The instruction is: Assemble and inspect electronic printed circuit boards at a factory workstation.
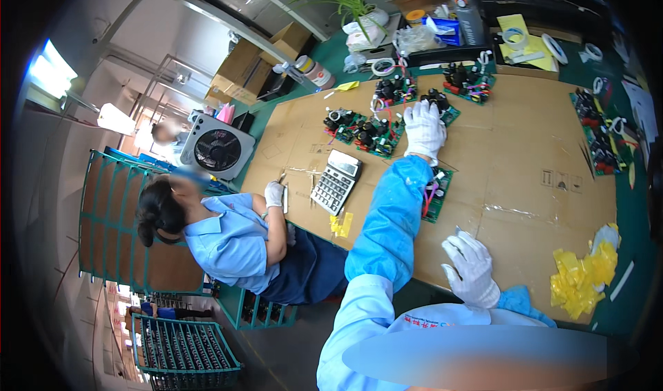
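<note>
My left hand (425, 130), in a white glove, reaches far across the cardboard-covered table. Its fingers close over the black parts of a green circuit board (450, 115). Under my left forearm, another circuit board (436, 194) with purple and red wires is partly hidden. My right hand (471, 268), also gloved, rests near the table's front edge with its fingers curled. A small grey tip (458, 231) shows at its fingers; what it belongs to is unclear. More circuit boards (378, 134) with wires and black components lie left of my left hand, and another (469, 82) lies beyond it.
A calculator (336, 182) lies left of my arm. A co-worker in blue (231, 236) sits at the left, one gloved hand (274, 193) on the table. Yellow tape pieces (583, 280) lie at the right, with circuit boards (597, 132) beyond. A bottle (466, 18) stands at the back.
</note>
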The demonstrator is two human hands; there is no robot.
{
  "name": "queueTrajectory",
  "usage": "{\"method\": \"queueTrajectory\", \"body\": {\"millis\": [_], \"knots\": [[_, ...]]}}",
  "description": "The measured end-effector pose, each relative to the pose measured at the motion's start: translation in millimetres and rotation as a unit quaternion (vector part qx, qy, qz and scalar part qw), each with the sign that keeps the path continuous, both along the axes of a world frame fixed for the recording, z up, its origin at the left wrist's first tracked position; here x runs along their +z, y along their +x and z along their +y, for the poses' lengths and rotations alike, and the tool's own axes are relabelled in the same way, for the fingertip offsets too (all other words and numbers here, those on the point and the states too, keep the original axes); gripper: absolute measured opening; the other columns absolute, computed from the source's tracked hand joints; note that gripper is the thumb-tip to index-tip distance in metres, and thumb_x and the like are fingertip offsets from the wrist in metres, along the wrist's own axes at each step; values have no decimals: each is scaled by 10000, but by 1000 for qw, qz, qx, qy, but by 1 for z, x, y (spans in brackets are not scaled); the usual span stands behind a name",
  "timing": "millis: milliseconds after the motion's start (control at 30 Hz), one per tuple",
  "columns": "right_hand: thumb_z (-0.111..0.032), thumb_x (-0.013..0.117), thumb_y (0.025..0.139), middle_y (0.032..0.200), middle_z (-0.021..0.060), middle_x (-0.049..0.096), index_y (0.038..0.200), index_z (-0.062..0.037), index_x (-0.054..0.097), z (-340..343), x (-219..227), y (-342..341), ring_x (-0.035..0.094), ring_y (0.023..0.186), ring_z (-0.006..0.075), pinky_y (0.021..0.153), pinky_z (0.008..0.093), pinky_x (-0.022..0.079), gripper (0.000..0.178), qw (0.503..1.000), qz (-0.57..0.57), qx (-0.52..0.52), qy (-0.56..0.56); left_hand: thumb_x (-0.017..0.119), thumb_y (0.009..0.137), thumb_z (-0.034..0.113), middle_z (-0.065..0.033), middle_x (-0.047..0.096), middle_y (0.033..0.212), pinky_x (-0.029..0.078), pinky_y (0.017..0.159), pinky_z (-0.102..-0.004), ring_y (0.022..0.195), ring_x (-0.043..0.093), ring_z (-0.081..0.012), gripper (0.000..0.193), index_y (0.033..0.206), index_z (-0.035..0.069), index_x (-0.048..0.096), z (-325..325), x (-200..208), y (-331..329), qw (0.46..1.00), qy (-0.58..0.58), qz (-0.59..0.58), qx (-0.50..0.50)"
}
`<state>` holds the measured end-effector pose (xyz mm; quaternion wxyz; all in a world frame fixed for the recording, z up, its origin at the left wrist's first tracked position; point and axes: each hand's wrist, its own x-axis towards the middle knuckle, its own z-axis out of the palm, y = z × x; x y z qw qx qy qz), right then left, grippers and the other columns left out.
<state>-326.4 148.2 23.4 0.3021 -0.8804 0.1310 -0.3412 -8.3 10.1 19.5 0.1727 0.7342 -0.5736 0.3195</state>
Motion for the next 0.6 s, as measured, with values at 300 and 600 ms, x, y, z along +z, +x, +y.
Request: {"method": "queueTrajectory", "body": {"millis": [300, 600], "knots": [[-145, 641, 863, 1242, 114, 616, 1267, -73, 605, 4, -16, 0, 550, 1218, 304, 1035, 432, 412, 412, 998, -41, -35, -35, 637, 868, 94, -186, 631, 1203, 483, 979, -439, 1155, 585, -382, 287, 1153, 58, 643, 67, 60, -83, 970, -82, 171, -151], [-115, 649, 851, 1200, 140, 641, 1244, -63, 615, -10, -11, -9, 606, 1087, 333, 957, 420, 472, 398, 998, -32, -46, 14, 673, 799, 72, -157, 591, 1282, 437, 1042, -487, 1277, 512, -391, 404, 1199, 49, 618, 146, 13, -127, 964, 11, 113, -239]]}}
